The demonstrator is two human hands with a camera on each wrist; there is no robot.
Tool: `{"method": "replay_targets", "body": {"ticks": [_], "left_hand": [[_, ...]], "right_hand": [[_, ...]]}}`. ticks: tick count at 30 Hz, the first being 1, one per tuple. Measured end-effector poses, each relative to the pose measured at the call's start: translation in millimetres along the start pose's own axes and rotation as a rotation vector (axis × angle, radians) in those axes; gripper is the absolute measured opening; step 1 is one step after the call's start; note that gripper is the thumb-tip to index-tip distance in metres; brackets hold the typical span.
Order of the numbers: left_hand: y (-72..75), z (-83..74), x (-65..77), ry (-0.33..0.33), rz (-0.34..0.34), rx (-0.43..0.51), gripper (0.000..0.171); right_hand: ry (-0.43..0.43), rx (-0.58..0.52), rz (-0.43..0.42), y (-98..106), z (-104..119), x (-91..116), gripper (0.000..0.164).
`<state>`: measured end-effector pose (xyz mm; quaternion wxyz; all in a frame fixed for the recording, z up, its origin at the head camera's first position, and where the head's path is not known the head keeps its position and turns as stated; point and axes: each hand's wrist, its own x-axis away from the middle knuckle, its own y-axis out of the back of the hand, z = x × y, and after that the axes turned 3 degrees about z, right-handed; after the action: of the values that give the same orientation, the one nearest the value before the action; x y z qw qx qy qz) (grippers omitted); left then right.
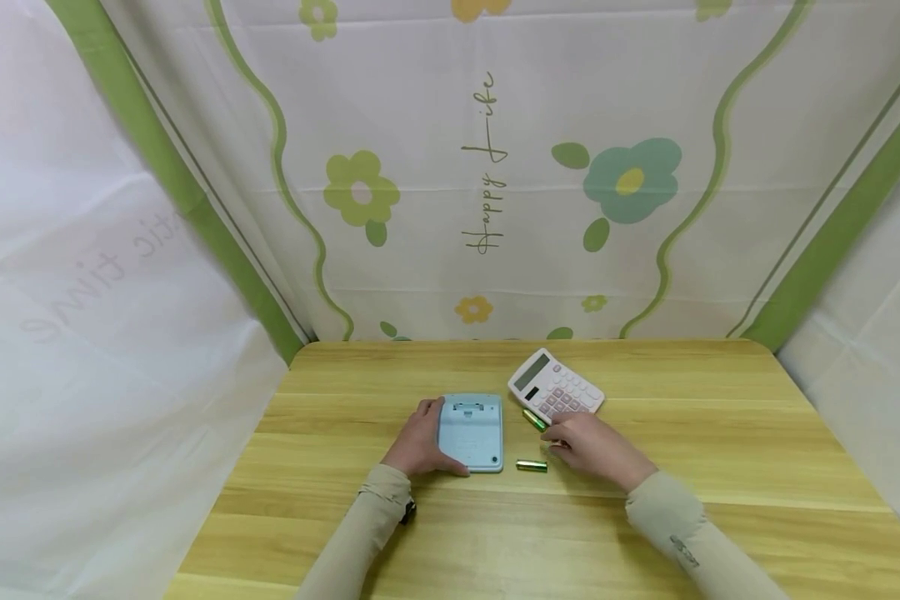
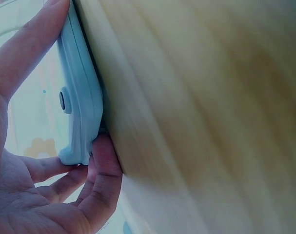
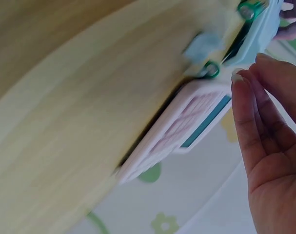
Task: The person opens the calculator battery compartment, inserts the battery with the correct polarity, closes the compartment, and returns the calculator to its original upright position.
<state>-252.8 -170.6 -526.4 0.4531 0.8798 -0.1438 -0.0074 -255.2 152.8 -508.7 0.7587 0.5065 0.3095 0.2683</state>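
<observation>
— What is held by the left hand [image 1: 422, 446]?
— The blue device [image 1: 471, 437] is gripped by it: the near edge is met by the thumb, and the fingers are curled about the far left corner. The device is laid flat on the wooden table [image 1: 330, 517], and a slot can be seen in the far part of its upturned face.

— And is anything grasped by the right hand [image 1: 592, 448]?
— That cannot be told. The hand is held to the right of the blue device, with the fingers bent and the fingertips brought close to the thumb, but nothing can be made out clearly between them.

— What else is laid to the right of the blue device?
— Two green batteries. One battery [image 1: 532, 466] is placed just beside its near right corner; the other battery [image 1: 534, 419] is set slantwise a little farther off, by the edge of a pale pink calculator [image 1: 558, 385]. The calculator is turned at an angle, buttons up, to the right of the device's far end. A small pale blue shape [image 3: 202, 47], badly blurred, is also shown to the device's right, near the batteries.
</observation>
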Motion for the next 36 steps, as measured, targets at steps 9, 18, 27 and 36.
{"method": "replay_targets", "body": {"ticks": [9, 18, 27, 36], "left_hand": [[1.2, -2.8, 0.9, 0.008, 0.009, 0.005, 0.135], [2.3, -5.0, 0.7, 0.012, 0.009, 0.011, 0.135], [2.5, -3.9, 0.8, 0.009, 0.009, 0.005, 0.135], [2.5, -2.9, 1.5, -0.001, 0.009, 0.005, 0.135]], "right_hand": [[0.044, -0.031, 0.073, -14.6, 17.8, -23.1, 0.009], [0.028, -0.033, 0.118, -24.5, 19.6, -29.6, 0.007], [-0.001, 0.013, 0.122, -27.0, 19.8, -31.6, 0.005], [-0.075, -0.032, 0.055, -24.0, 22.3, -32.9, 0.01]]}}
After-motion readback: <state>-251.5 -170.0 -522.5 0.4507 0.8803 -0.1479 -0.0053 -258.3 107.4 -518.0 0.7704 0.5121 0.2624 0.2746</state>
